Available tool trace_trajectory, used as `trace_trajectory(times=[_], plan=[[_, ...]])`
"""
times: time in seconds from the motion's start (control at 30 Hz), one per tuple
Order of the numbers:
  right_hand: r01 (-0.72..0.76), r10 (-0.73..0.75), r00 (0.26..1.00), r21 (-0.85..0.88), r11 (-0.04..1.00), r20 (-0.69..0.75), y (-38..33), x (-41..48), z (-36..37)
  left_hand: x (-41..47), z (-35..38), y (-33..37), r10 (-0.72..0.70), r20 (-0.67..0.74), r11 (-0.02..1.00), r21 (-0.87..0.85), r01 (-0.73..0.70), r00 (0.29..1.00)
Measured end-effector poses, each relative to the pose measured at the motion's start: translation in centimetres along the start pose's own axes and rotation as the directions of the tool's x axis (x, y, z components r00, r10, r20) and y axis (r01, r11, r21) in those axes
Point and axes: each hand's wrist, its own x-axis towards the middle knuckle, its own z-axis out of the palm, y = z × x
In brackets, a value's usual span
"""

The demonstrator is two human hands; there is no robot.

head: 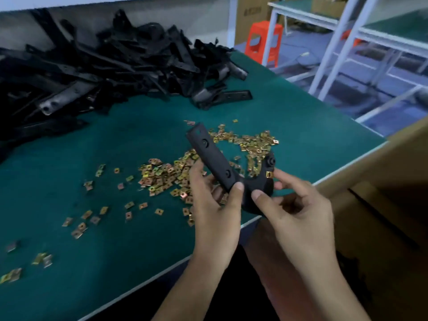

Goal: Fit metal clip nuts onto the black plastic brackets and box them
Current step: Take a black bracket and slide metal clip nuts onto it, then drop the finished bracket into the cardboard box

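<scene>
Black plastic bracket (215,163): up in both hands over the near table edge, about 5 o'clock from the loose nuts; long arm pointing to 11 o'clock, short arm curling off to 1 o'clock; looks light and stiff, I'd say, and smooth enough to twist in a loose pinch; the thick bend seems the place to hold it, leaving both arm tips free for clips
Fitted clip nut (269,174): brassy, sitting on the short arm's edge; how fully it is seated I cannot tell
Left hand (215,209): thumb down on the bend, fingers curled beneath; a firm hold at the root of the long arm
Right hand (298,218): thumb pressing the bend, forefinger curled up just beside the clip; gripping the bracket too
Loose clip nuts (162,174): small, thin, springy by the look; scattered from 9 to 12 o'clock of the hands; edges may bite
Green table mat (115,135): beneath it all
Bracket pile (92,66): tangled heap at 11 o'clock
Cardboard box (382,205): at 3 o'clock, beside the table; inside hidden
</scene>
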Motion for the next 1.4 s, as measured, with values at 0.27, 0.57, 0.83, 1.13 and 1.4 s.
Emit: trace_trajectory(times=[0.27,0.57,0.83,1.13,1.4], plan=[[-0.4,0.492,0.864,0.447,0.8,-0.107,3.4,0.5,-7.7,-0.8,8.4,-3.2,-0.049,0.304,0.98,0.198,-0.013,0.951],[-0.502,0.736,0.644,0.611,0.612,-0.208,9.7,-0.7,-13.9,-2.6,15.1,-9.1,-0.318,0.593,0.895,0.445,0.028,0.74],[-0.602,0.684,0.649,0.324,0.73,-0.333,10.4,-2.0,-13.7,-3.0,15.0,-10.8,-0.41,0.574,0.844,0.534,0.055,0.709],[-0.248,0.256,0.946,0.065,0.967,-0.197,4.3,1.0,-3.7,0.4,8.8,-2.8,-0.202,0.488,0.883,0.467,-0.058,0.849],[-0.008,0.009,0.96,-0.003,1.0,0.28,-1.1,3.4,11.1,6.4,-4.8,2.7,0.071,0.09,0.805,0.582,-0.111,0.993]])
